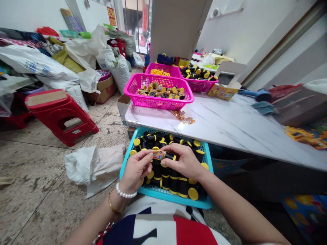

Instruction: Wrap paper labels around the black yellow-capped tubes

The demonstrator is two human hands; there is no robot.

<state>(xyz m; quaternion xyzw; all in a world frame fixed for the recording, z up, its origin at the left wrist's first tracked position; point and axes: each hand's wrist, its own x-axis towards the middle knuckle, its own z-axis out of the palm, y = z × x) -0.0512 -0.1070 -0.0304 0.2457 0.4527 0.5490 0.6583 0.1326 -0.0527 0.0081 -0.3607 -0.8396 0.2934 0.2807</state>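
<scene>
A teal basket (163,194) rests on my lap, filled with several black tubes with yellow caps (176,183). Over it, both hands hold one black tube (166,156) with a colourful sticker (158,154) on it. My left hand (136,169) pinches the sticker end, fingers closed; a pearl bracelet and a gold bangle circle that wrist. My right hand (184,160) grips the tube's other end, fingers curled round it.
A white marble-look table (230,126) stands ahead with a pink basket (158,92) of labelled tubes, a second pink basket (196,80) behind, and loose stickers (182,115). A red stool (60,114), white bags (93,166) and piled sacks lie on the floor to the left.
</scene>
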